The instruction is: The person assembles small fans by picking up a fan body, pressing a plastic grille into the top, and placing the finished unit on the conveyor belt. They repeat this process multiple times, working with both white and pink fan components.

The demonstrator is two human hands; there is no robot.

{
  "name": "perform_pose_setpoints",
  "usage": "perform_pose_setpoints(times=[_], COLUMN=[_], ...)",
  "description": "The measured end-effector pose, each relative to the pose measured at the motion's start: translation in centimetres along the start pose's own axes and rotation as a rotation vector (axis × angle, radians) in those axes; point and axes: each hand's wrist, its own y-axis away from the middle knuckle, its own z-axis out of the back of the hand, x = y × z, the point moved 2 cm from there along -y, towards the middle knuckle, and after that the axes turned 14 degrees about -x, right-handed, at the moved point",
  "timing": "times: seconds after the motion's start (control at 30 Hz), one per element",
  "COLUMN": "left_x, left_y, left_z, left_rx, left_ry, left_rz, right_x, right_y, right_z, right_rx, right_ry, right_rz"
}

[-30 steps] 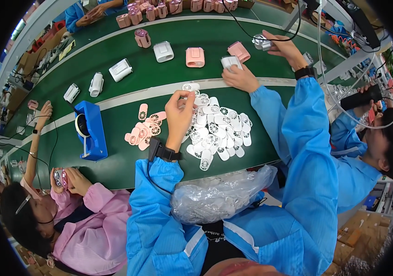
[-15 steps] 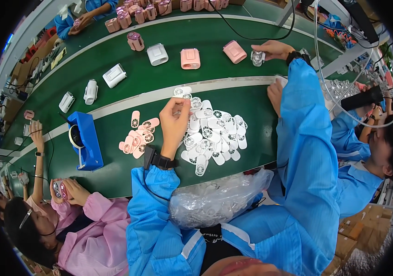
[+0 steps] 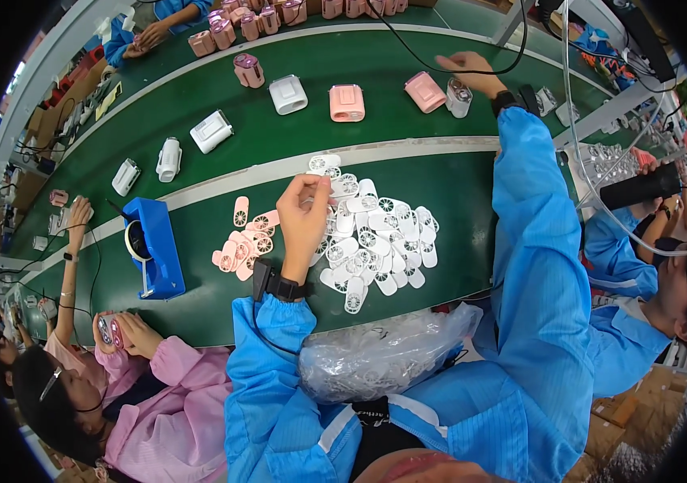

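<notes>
My left hand (image 3: 307, 211) has curled fingers at the left side of a heap of white oval covers (image 3: 372, 241) with round spoked grilles. Whatever its fingertips may pinch is hidden. Left of it lies a smaller group of pink covers (image 3: 240, 245). Over the far green belt reaches my right hand (image 3: 476, 71), its fingers stretched out to the left and holding nothing. Just below those fingers stands a clear-and-white small device (image 3: 458, 98), touching or almost touching a pink device housing (image 3: 425, 92).
Along the belt (image 3: 392, 60) stand a salmon housing (image 3: 347, 103) and several white housings (image 3: 288, 94). A blue tape dispenser (image 3: 158, 249) is left of the covers. A clear plastic bag (image 3: 384, 354) lies before me. Co-workers sit on both sides; cables (image 3: 573, 97) hang at right.
My right hand has let go of the clear-and-white device, which now stands on the belt by the pink housing. The housings have shifted slightly right. My left hand stays about where it was.
</notes>
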Motion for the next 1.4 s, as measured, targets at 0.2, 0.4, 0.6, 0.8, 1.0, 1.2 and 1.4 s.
perform_pose_setpoints(times=[0.2,0.4,0.6,0.8,1.0,1.2,1.4], left_x=[-0.2,-0.7,-5.5,-5.9,-4.0,-5.3,-6.8], left_y=[0.1,-0.1,0.8,1.4,4.3,8.2,10.6], left_z=[0.7,1.2,0.9,4.1,10.4,13.0,17.9], left_rx=[-0.017,-0.059,-0.199,-0.051,-0.135,-0.239,-0.495], left_ry=[0.01,0.002,-0.154,-0.207,-0.057,0.254,0.251], left_rz=[-0.006,-0.02,-0.516,-0.469,-0.087,0.0,-0.14], right_x=[6.5,8.8,20.3,30.1,22.1,15.1,27.0], right_y=[4.3,5.7,16.5,24.7,10.9,8.2,25.1], right_z=[-6.2,-7.3,-2.9,-7.7,-12.7,-15.1,-12.1], right_rx=[-0.296,-0.206,-0.107,0.369,-0.381,-0.136,0.17], right_ry=[0.862,0.79,0.222,-0.273,0.366,0.209,-0.181], right_rz=[0.453,0.456,0.797,1.111,0.462,0.265,0.849])
